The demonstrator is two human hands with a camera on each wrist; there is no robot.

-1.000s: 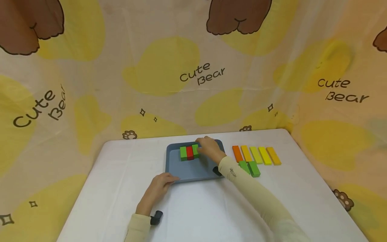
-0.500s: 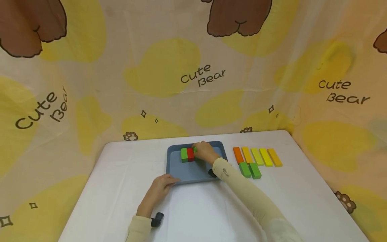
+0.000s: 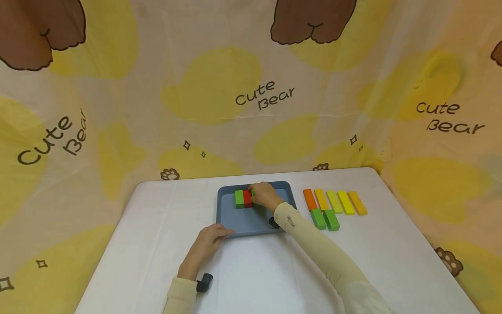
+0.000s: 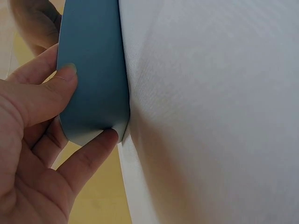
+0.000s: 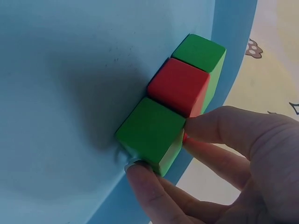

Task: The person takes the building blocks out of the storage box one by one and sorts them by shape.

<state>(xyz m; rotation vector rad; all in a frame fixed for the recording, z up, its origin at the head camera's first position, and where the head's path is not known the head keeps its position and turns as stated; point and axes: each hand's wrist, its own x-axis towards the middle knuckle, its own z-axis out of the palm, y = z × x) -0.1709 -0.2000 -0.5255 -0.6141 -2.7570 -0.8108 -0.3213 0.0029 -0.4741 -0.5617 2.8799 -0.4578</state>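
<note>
A blue-grey tray [image 3: 251, 224] lies on the white table. In it a green block [image 3: 239, 199], a red block [image 3: 247, 199] and a second green block [image 5: 152, 128] stand side by side in a row. My right hand [image 3: 266, 196] pinches the second green block at the row's right end between thumb and fingers, hiding most of it in the head view. At the tray's near left corner is my left hand [image 3: 209, 240]. The left wrist view shows its thumb [image 4: 63, 86] on the tray's outer wall and other fingers around the corner.
Right of the tray, an orange block [image 3: 310, 200] and several yellow-toned blocks [image 3: 334, 201] lie in a row. Two green blocks [image 3: 325, 220] sit just in front of them. A patterned cloth [image 3: 211, 87] hangs behind the table.
My right hand has moved slightly left, bringing the green block in against the red one. It now covers more of that block. My left hand stays at the tray corner.
</note>
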